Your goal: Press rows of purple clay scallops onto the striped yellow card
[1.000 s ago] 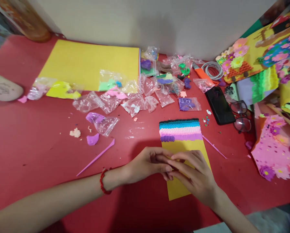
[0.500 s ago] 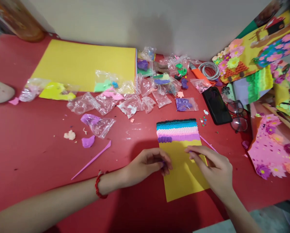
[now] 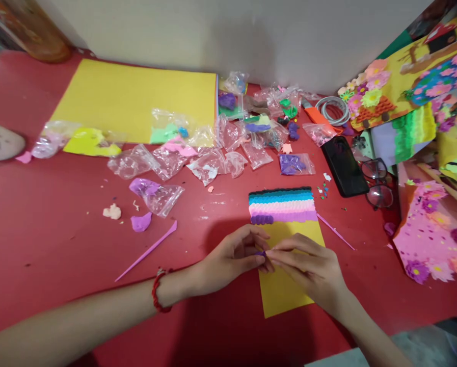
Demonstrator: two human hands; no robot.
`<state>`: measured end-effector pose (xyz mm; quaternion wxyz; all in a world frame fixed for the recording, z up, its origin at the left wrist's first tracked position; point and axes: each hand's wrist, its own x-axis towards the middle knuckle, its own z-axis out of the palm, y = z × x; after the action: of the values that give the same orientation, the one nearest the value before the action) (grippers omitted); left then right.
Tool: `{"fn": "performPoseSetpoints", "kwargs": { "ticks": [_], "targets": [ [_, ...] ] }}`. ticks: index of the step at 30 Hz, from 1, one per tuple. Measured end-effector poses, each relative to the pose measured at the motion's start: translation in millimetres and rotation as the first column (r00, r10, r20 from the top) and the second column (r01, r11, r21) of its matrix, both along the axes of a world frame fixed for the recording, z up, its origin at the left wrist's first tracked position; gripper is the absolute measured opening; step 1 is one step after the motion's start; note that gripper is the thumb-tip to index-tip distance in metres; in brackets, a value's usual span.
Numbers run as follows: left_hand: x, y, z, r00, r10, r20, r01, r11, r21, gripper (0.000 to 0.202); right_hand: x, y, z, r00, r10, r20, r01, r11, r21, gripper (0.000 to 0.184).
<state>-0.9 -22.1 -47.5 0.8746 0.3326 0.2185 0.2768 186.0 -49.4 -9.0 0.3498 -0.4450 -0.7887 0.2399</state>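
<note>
Between the fingers of my left hand (image 3: 247, 252) is a small lump of purple clay (image 3: 262, 253). My right hand (image 3: 308, 260) meets it there, thumb and fingertips pinched at the lump's right side. Both hands hover over a yellow card (image 3: 285, 285) lying on the red table. Across the card's top run clay rows in black, blue, white, pink and light purple, with a short dark purple row (image 3: 262, 219) started at the left below them. A pink modelling tool (image 3: 335, 232) lies just right of the card, and another pink tool (image 3: 148, 250) lies left of my hands.
Several plastic bags of coloured clay (image 3: 167, 158) spread along the back, partly over a large yellow sheet (image 3: 136, 97). To the right are a black phone (image 3: 344, 165), glasses (image 3: 378, 183), an orange cutter (image 3: 320, 116) and clay-flower artworks (image 3: 423, 229). A bottle (image 3: 41, 35) stands back left.
My right hand has moved left and down from near the clay rows to my left hand, its fingertips now at the purple clay. My left hand stays nearly in place.
</note>
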Motion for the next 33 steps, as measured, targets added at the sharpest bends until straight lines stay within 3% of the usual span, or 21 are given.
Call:
{"fn": "performPoseSetpoints", "kwargs": {
  "ticks": [8, 13, 20, 26, 33],
  "targets": [
    [1, -2, 2.2, 0.999, -0.029, 0.014, 0.028, 1.000, 0.011, 0.024, -7, 1, -8.9, 0.999, 0.026, 0.028, -0.026, 1.000, -0.001, 0.014],
    [1, -2, 2.0, 0.999, -0.050, -0.012, 0.051, 0.998, 0.021, 0.029, -9, 2, -6.1, 1.000, 0.010, -0.005, -0.010, 0.987, -0.159, 0.010],
    [-1, -1, 3.5, 0.996, -0.067, -0.066, 0.073, 0.994, 0.085, 0.019, 14, -4, 6.7, 0.934, -0.311, -0.178, 0.244, 0.915, -0.320, 0.011],
    [0, -2, 3.5, 0.990, -0.078, -0.120, 0.089, 0.992, 0.088, 0.017, 21, 3, 9.8, 0.938, -0.313, -0.152, 0.263, 0.924, -0.279, 0.013],
    [1, -2, 1.6, 0.989, -0.077, -0.123, 0.087, 0.993, 0.082, 0.017, 19, 15, 8.1, 0.920, -0.359, -0.158, 0.273, 0.875, -0.400, 0.016]
  ]
}}
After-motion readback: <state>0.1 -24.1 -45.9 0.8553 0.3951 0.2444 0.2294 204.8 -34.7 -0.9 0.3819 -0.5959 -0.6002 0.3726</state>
